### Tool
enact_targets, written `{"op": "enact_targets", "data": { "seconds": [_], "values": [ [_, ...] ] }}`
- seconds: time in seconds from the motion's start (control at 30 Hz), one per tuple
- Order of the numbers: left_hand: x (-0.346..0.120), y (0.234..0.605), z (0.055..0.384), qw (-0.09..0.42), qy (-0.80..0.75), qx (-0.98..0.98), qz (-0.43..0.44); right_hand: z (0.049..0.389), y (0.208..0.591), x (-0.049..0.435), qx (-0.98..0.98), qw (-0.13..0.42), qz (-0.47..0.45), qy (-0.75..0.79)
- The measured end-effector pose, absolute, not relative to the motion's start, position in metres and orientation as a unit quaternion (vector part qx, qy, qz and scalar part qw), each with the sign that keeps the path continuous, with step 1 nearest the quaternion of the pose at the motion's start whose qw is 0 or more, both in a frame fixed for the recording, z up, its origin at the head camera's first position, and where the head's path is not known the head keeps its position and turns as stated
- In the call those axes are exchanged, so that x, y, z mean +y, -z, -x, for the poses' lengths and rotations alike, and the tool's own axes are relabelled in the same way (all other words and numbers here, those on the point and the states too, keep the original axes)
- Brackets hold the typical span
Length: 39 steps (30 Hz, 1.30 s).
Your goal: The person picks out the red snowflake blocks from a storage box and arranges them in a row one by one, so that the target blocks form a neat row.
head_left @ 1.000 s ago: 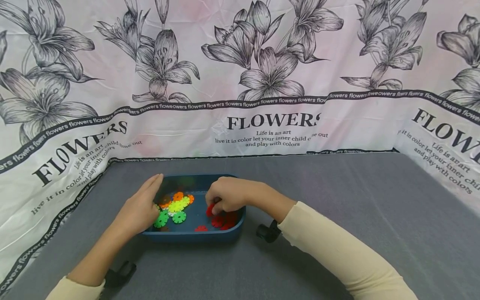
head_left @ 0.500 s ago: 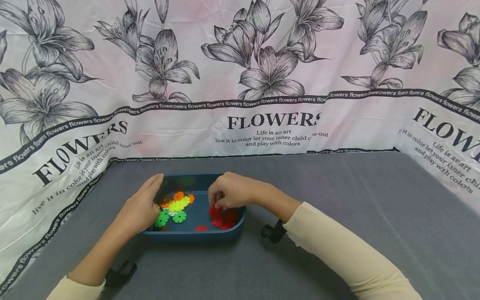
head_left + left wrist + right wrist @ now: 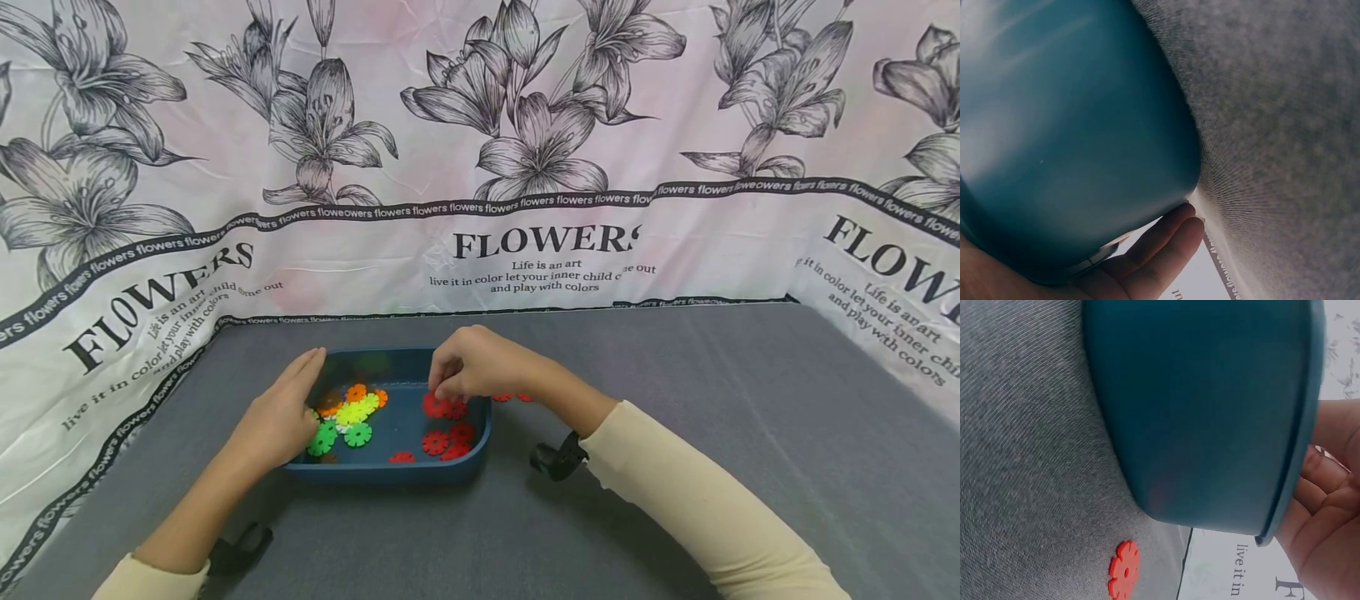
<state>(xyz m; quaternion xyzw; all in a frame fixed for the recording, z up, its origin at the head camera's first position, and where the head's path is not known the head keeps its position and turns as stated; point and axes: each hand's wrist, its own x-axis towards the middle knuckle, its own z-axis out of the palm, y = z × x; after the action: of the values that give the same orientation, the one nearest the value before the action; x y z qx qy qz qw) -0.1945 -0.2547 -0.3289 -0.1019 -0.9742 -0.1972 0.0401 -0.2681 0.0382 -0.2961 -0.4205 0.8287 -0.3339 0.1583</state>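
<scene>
Inside the bin (image 3: pixel 386 474), towards its right end, your right hand (image 3: pixel 480 364) is pinching a red disc (image 3: pixel 433 405), while more reds (image 3: pixel 436 443) are lying nearby. At the bin's left end, your left hand (image 3: pixel 279 417) is gripping the side. Orange discs (image 3: pixel 356 392), yellow discs (image 3: pixel 354 412) and green discs (image 3: pixel 358 434) are clustering inside there. Two outer reds (image 3: pixel 502 397) are lying beyond the bin's right wall.

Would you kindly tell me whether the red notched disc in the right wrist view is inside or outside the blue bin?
Outside: the red notched disc lies on the gray cloth, apart from the blue bin.
</scene>
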Motion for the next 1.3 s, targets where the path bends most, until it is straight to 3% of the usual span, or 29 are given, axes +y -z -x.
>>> {"op": "enact_targets", "data": {
  "seconds": [0.43, 1.3],
  "values": [
    [-0.253, 0.328, 0.192, 0.041, 0.199, -0.974, 0.101, 0.268, 0.294, 0.052, 0.806, 0.183, 0.384, 0.412],
    [-0.254, 0.328, 0.192, 0.045, 0.208, -0.972, 0.103, 0.262, 0.296, 0.091, 0.801, 0.149, 0.335, 0.472]
  ]
}}
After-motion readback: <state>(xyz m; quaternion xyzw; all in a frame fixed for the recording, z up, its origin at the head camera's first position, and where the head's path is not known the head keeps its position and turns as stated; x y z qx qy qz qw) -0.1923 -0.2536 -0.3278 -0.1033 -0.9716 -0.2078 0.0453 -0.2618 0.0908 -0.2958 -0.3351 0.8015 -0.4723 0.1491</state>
